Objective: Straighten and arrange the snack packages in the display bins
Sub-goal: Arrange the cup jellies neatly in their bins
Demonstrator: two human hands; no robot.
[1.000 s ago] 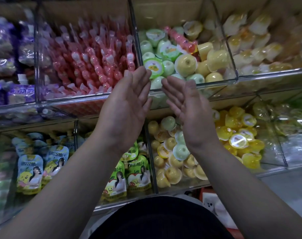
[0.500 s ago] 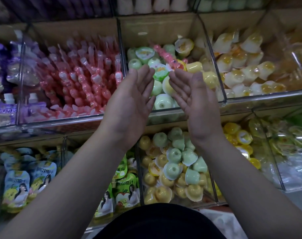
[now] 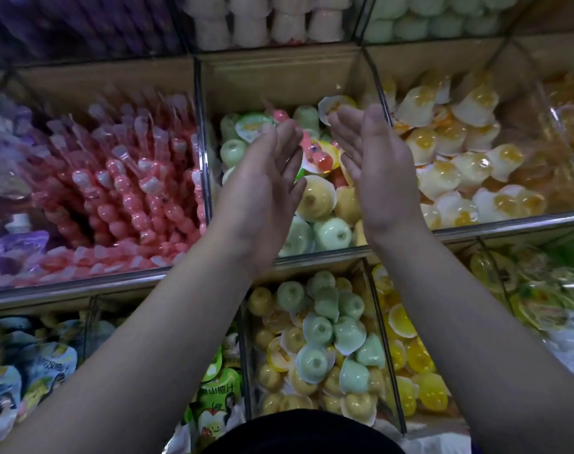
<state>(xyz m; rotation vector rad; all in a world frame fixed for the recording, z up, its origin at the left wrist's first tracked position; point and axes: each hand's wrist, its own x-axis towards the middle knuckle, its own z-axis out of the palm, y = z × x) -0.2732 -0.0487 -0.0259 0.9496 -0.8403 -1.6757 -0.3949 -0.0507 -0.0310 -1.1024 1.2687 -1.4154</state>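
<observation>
1. The left hand and right hand are hovering flat and empty, palms facing, over the middle bin.
2. Jelly cups are lying jumbled inside that bin, with a pink stick pack sitting among them.
3. I am judging that cupping gently inward is the safest approach, since the cups are probably slippery.

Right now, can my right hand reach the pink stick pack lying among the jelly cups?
Probably yes: the open right hand hovers over the bin, and the pink stick pack lies uncovered atop the jelly cups beside it.
</observation>
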